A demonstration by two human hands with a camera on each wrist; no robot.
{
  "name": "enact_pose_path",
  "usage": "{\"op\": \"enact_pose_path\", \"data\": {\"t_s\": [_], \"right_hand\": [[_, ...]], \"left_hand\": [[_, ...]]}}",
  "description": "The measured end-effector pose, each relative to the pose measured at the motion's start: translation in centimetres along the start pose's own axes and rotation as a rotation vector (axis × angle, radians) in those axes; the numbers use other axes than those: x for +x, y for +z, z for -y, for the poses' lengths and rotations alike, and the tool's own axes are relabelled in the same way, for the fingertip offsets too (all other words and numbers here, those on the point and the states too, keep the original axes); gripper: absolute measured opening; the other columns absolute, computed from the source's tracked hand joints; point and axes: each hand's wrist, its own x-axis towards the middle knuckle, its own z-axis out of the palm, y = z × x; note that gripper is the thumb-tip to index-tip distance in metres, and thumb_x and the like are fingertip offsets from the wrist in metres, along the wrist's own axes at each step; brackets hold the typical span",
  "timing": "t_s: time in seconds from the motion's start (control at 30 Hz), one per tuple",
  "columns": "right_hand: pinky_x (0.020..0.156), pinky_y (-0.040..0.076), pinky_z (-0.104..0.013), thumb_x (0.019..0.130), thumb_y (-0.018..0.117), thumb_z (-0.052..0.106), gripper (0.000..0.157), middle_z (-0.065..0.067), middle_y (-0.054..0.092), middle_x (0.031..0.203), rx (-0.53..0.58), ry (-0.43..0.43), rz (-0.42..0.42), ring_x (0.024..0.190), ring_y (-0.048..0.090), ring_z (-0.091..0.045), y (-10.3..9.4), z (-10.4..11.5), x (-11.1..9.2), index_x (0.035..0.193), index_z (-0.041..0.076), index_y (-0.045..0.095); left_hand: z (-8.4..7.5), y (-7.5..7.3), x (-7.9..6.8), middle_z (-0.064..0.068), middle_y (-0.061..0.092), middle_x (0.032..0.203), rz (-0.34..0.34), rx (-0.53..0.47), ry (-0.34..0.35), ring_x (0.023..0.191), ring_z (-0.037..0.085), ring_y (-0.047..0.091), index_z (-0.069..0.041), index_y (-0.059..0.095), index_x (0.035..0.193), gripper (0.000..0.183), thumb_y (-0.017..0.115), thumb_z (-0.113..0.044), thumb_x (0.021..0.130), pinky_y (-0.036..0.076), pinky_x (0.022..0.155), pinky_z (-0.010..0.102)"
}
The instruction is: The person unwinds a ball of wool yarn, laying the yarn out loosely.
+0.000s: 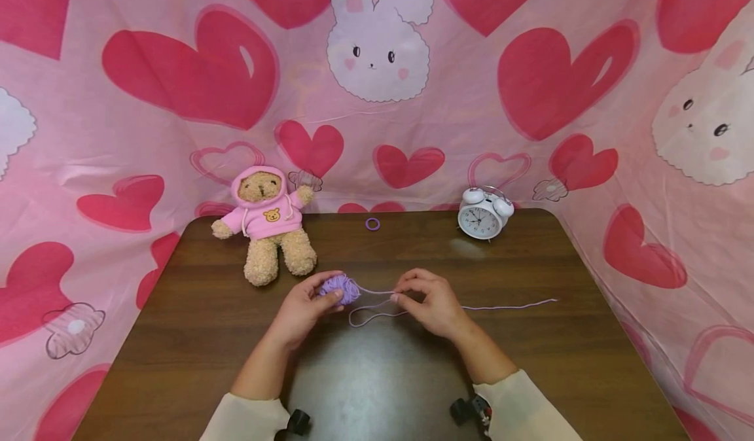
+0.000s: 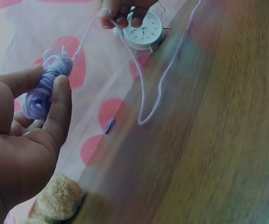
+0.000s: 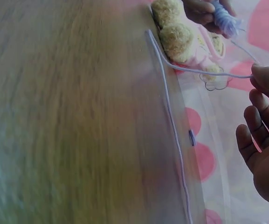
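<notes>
A small ball of purple yarn is held between the thumb and fingers of my left hand. One strand runs from the ball across to my right hand, whose thumb and fingertip pinch it. From that pinch the strand drops into a loose loop on the table, and its tail stretches off to the right. In the left wrist view the wound turns of the ball show clearly, with a few loops sticking up at its top.
A teddy bear in a pink hoodie sits at the back left of the wooden table. A purple ring lies near the back edge. At the back right stands a white alarm clock. Printed pink cloth encloses the table.
</notes>
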Motion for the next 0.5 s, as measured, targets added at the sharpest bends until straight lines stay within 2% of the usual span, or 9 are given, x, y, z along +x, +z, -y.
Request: {"op": "enact_pose_path", "data": {"t_s": [0.23,0.5], "right_hand": [[0.083,0.053,-0.026,0.088,0.084,0.014,0.005,0.005,0.07,0.098,-0.017,0.015,-0.009,0.093,0.067,-0.015,-1.0,-0.2,-0.2,0.09,0.011,0.081],[0.079,0.052,-0.026,0.086,0.085,0.013,0.006,0.007,0.07,0.098,-0.045,0.026,-0.026,0.092,0.067,-0.015,-2.0,-0.8,-0.6,0.09,0.013,0.08]], "left_hand": [[0.2,-0.7,-0.3,0.018,0.063,0.12,-0.004,0.006,-0.005,0.097,0.021,0.069,0.006,0.053,0.143,0.047,0.066,-0.001,0.099,0.06,0.087,0.037],[0.3,-1.8,-0.7,0.018,0.063,0.119,-0.018,0.008,-0.002,0.099,0.02,0.068,0.008,0.051,0.144,0.047,0.066,-0.001,0.1,0.06,0.087,0.035]]}}
